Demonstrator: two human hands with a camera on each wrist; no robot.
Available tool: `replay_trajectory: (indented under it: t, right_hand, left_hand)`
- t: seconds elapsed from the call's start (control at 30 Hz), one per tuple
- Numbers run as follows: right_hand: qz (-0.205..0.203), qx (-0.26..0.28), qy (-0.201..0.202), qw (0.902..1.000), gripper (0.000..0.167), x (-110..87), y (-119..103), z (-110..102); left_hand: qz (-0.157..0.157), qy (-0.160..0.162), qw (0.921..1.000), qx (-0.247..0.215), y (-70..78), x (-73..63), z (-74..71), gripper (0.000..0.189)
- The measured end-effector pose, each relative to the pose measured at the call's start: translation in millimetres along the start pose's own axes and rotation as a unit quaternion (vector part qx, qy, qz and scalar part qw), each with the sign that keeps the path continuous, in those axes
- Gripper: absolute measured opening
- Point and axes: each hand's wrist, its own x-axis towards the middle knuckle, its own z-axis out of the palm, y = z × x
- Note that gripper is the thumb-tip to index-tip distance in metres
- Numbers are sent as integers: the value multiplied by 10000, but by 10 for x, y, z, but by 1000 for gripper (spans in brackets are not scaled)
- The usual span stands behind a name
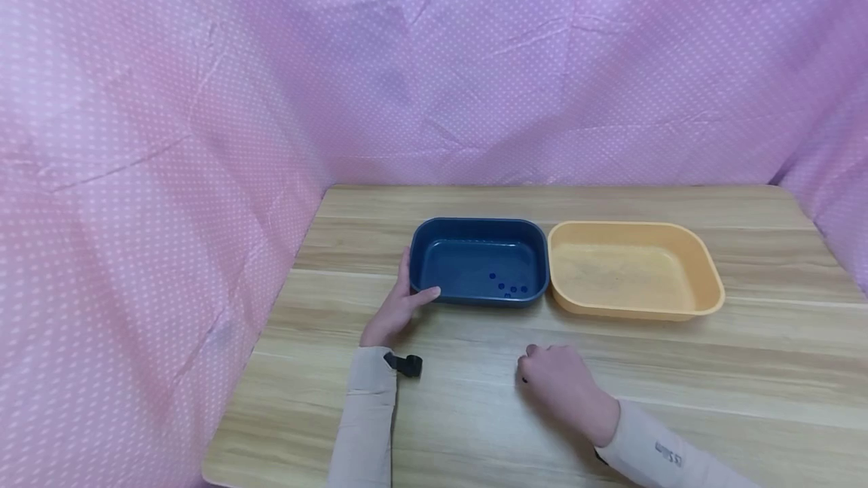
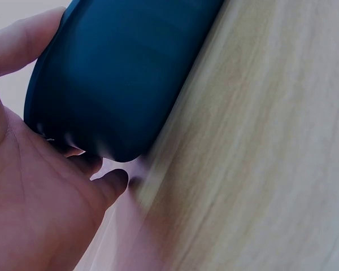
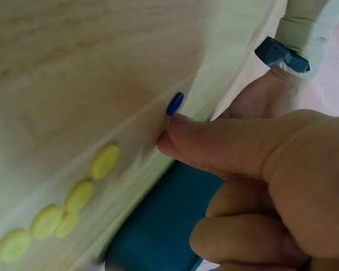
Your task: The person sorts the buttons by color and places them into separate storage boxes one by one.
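My left hand (image 1: 396,307) grips the left end of a dark blue bin (image 1: 426,236), thumb over the front rim and fingers along its side. In the left wrist view, the fingers (image 2: 110,185) curl near the bin's lower corner, close to the tabletop. Several small dark blue discs (image 1: 501,286) lie in the bin's front right part. My right hand (image 1: 563,390) is low over the table in front of the bins. Between its thumb and forefinger it pinches a small blue disc (image 3: 174,104), while the other fingers are curled in.
A light orange bin (image 1: 637,315) stands right beside the blue one. In the right wrist view, several yellow discs (image 3: 46,222) lie in a line on the wooden table (image 1: 325,269). Pink dotted cloth (image 1: 475,96) hangs behind and at both sides.
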Motion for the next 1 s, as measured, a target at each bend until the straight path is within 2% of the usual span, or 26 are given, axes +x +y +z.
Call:
replay_trajectory:
  t: [0.17, 0.33, 0.47, 0.63, 0.73, 0.9, 1.0]
  right_hand:
    - [-396, -366, 436, 9976, 13, -27, -44, 27]
    - [-557, -308, 713, 9954, 17, -25, -71, 60]
    - [-481, -187, 417, 9978, 13, -24, -50, 56]
    - [-13, 231, -182, 9996, 13, -33, 21, 18]
    - [-57, 371, -176, 9991, 17, -64, 39, 13]
    - [-415, 278, 129, 9987, 18, -121, -10, 28]
    - [-420, 233, 214, 9986, 18, -129, 4, 13]
  left_hand:
    - [1, -6, 10000, 51, -2, 3, -2, 99]
    - [12, -2, 10000, 36, 0, 9, -3, 100]
    - [41, 3, 10000, -41, 8, 18, -1, 100]
    - [-2, 1, 10000, -21, 14, 11, 0, 101]
    - [-22, 1, 10000, -31, 1, 7, 0, 100]
    - [23, 44, 10000, -26, -7, 3, 0, 100]
    - [7, 38, 10000, 10, -9, -1, 5, 99]
